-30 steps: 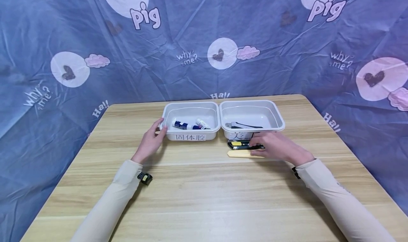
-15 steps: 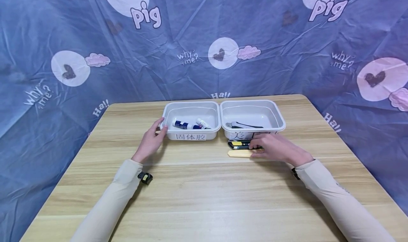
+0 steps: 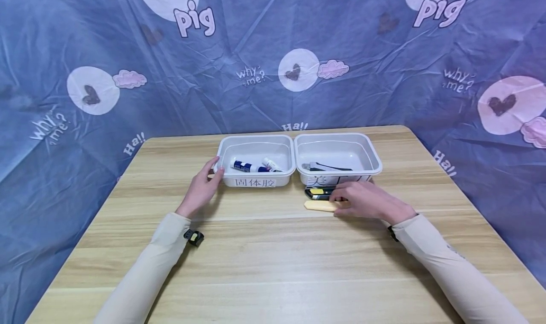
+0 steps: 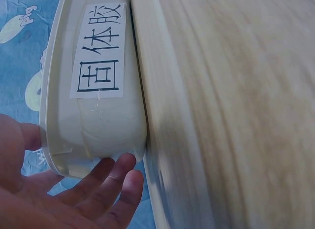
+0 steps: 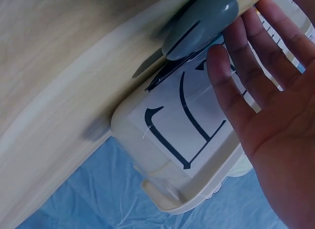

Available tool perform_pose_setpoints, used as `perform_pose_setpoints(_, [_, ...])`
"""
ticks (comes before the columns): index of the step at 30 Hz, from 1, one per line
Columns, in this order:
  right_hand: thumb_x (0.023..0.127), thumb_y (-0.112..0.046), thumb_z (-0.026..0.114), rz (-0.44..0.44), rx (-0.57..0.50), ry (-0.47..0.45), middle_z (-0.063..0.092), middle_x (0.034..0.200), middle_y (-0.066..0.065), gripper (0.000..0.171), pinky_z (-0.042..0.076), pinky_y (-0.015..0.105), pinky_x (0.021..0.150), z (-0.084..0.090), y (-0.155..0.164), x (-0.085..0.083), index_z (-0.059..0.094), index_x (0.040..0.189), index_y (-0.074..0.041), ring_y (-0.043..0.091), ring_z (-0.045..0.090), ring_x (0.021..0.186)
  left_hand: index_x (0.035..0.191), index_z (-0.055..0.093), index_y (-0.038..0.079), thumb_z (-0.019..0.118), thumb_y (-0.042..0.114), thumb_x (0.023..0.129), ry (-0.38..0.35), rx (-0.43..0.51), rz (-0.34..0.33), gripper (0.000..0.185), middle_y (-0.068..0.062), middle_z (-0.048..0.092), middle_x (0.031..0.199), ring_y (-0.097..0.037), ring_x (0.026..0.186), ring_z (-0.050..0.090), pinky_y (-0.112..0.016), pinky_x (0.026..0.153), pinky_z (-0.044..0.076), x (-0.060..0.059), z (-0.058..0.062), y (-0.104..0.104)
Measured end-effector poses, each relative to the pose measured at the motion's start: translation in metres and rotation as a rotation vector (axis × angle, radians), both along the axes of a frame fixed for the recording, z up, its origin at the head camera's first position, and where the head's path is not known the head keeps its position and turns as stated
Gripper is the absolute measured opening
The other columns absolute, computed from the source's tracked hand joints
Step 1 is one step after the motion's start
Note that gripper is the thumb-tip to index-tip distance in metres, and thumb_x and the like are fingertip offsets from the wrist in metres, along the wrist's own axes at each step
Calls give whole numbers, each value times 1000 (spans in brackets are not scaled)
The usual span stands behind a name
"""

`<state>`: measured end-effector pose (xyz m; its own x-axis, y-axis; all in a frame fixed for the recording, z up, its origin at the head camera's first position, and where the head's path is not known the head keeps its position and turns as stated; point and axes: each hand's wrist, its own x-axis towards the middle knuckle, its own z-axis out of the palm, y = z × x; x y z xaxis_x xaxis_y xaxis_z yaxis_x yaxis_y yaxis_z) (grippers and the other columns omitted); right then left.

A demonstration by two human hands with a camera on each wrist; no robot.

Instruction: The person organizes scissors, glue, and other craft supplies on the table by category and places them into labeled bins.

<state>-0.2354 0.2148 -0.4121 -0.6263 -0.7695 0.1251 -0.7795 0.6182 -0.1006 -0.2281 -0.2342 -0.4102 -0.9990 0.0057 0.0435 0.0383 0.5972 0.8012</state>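
Overhead, the left hand [image 3: 200, 190] steadies the left tray [image 3: 256, 184] at its corner while the right hand [image 3: 362, 200] covers the utility knife [image 3: 317, 191] and wooden stick [image 3: 319, 205] before the right tray [image 3: 364, 151]; left wrist: fingers [image 4: 106, 177] relaxed against the rim, thumb above; right wrist: fingers [image 5: 231, 86] straight, gripping nothing

Even, soft light fills the head view, bright without glare; the forearms cast faint shadows on the counter [image 3: 273, 267]. Its far edge bows slightly (wide-lens distortion). Both wrist views are smeared: wood grain streaks into blur, and the near hands look soft, out of focus.
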Motion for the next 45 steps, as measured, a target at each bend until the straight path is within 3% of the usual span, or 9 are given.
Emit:
perform_pose_setpoints(12, [85, -33, 83, 59, -5, 8, 70, 106, -9, 32, 57, 35, 77, 0, -3, 3, 75, 114, -24, 8, 64, 86, 164, 25, 18, 44, 45, 108, -3, -2, 2, 65, -27, 52, 146, -41, 118, 63, -53, 101, 53, 0, 0, 0])
perform_pose_setpoints(34, [86, -23, 82, 32, 23, -76, 66, 97, -10, 28, 52, 29, 67, 4, -5, 9, 74, 113, -22, 4, 57, 76, 163, 25, 17, 45, 44, 109, 3, 5, -8, 65, -28, 52, 145, -42, 118, 62, -53, 101, 53, 0, -1, -1])
perform_pose_setpoints(45, [85, -28, 84, 25, 6, -11, 67, 100, -9, 30, 55, 33, 71, 14, -5, 13, 74, 112, -22, 5, 60, 81, 163, 26, 16, 45, 44, 108, 5, 5, 3, 65, -27, 53, 144, -41, 117, 63, -52, 102, 53, -1, -1, 0])
